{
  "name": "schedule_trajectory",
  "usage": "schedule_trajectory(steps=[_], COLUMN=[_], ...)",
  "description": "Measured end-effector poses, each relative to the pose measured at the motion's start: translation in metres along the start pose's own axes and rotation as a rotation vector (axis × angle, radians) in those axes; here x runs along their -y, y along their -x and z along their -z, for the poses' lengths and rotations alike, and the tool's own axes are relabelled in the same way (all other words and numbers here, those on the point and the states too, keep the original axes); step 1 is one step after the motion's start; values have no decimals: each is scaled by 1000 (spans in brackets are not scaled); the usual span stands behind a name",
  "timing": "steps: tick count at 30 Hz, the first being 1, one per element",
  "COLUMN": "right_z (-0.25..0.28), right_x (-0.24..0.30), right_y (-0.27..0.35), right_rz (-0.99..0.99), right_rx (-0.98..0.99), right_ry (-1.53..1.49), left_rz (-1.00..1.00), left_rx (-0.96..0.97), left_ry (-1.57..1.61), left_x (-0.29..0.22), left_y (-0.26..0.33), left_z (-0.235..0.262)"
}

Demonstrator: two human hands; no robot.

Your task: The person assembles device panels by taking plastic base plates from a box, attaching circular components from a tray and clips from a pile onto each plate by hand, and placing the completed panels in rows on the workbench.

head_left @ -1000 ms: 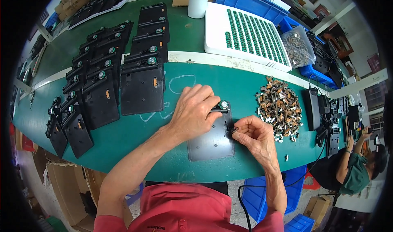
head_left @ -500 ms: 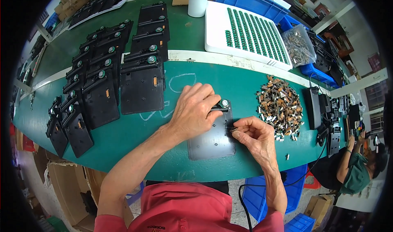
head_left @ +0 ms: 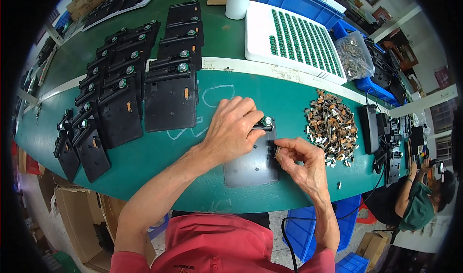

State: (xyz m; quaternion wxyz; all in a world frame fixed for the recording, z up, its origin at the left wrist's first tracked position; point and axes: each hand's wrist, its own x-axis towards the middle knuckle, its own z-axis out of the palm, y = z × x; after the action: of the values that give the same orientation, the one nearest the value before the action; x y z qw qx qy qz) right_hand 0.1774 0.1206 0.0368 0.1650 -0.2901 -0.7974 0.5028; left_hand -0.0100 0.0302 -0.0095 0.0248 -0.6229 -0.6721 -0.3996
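In front of me a flat black plastic panel (head_left: pixel 248 169) lies on the green table. A bar runs along its far edge, with a round green-rimmed part (head_left: pixel 266 121) at the right end. My left hand (head_left: pixel 234 128) is closed around this bar, hiding most of it. At the panel's right edge, my right hand (head_left: pixel 304 164) pinches a tiny component (head_left: pixel 277 151), seemingly a slide switch, mostly covered by the fingertips. To its right is a heap of small brown, black and silver slide switches (head_left: pixel 330 128).
Similar panels (head_left: pixel 170 104) overlap in rows on the left, several bearing an orange-brown switch. A white foam tray (head_left: pixel 260 46) of green parts stands at the back beside a bag of metal parts (head_left: pixel 354 56). Black adapters and a cable (head_left: pixel 371 128) lie right. Another person (head_left: pixel 419 200) sits far right.
My right fingertips have turned the small switch slightly and drawn closer around it at the panel's edge. The left hand keeps its hold; the whole view has shifted a little.
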Motion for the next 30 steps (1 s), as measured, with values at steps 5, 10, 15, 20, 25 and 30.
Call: schedule_trajectory(steps=[5,10,15,20,25,30], right_z=[-3,-8,-10,-10,-8,-11], right_x=[3,2,3,7,6,-1], right_y=[-1,-2,-3,-4,-4,-6], right_rz=[77,208,226,264,276,322], right_rx=[-2,-12,-4,0,-4,-25], right_ry=[149,320,391,411,417,385], left_rz=[-1,-6,-8,-15,-19,-17], left_rx=[1,-2,-8,-19,-20,-16], left_ry=[-5,0,-7,-6,7,-7], left_x=[0,-1,0,0,-2,-1], left_y=[0,0,0,0,-1,0], left_z=[1,0,-1,0,0,1])
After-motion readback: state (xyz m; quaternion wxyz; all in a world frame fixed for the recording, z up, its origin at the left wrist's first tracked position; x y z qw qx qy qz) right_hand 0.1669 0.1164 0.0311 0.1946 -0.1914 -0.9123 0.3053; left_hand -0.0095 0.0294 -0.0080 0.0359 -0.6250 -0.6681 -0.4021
